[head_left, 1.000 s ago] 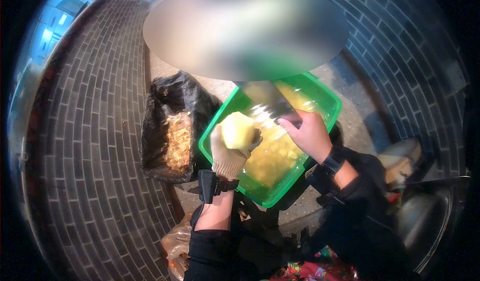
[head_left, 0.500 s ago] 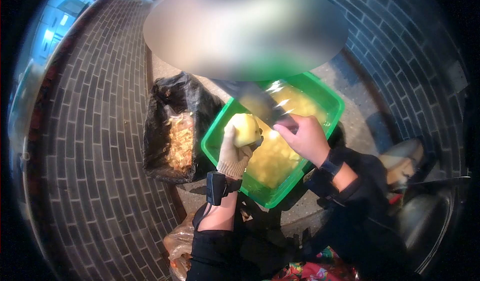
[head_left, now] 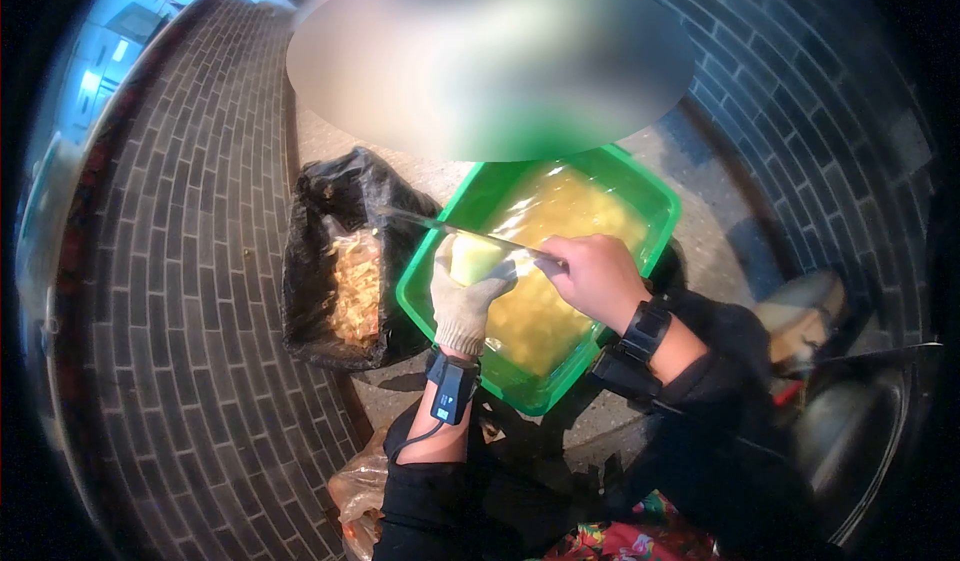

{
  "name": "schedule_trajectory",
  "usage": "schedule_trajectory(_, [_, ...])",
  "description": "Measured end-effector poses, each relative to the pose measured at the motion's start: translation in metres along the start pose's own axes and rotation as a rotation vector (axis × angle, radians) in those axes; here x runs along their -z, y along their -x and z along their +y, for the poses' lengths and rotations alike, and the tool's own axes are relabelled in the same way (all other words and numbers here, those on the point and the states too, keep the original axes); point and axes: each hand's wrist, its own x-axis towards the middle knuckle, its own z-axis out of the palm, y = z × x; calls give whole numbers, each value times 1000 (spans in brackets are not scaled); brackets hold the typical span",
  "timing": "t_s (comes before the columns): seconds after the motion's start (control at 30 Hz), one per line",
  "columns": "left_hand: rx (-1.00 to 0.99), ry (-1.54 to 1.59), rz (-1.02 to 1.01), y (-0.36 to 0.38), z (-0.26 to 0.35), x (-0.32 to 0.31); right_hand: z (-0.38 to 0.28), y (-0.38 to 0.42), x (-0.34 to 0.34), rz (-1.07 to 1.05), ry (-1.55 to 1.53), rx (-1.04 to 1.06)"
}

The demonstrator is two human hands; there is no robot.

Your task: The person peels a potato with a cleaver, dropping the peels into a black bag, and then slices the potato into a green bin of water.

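My left hand (head_left: 462, 306), in a pale knit glove, is wrapped round a peeled yellow potato (head_left: 474, 260) above the left side of a green tub (head_left: 418, 293). My right hand (head_left: 602, 279) is bare and closed on the handle of a knife (head_left: 440, 225). The knife's long blade points left, nearly edge-on to me, and passes across the top of the potato in this view. Under both hands, the tub holds water with pale yellow pieces (head_left: 540, 326) in it.
Left of the tub stands a container lined with a black bag (head_left: 300, 261), with peelings (head_left: 357, 291) inside. A clear plastic bag (head_left: 360, 491) lies lower left. Dark brick paving (head_left: 190, 261) borders the left. At right are a pale wooden object (head_left: 805, 316) and a large round metal vessel (head_left: 855, 451).
The knife has swung from pointing up and left to lying almost level over the potato. My left hand has turned and shifted slightly left.
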Motion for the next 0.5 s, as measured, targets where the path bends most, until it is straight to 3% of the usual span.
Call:
schedule_trajectory(0.1, [-24, -239, 70, 1, 1, 1, 0, 0, -5, -32, 14, -11])
schedule_trajectory(0.2, [9, -73, -54, -1, 3, 5, 2, 1, -16, 34, -42, 21])
schedule_trajectory(0.27, [159, 360, -195, 2, 10, 3, 1, 1, -18, 52, -68, 33])
schedule_trajectory(0.5, [113, 298, -55, 0, -11, 2, -6, 3, -30, 90, -69, -5])
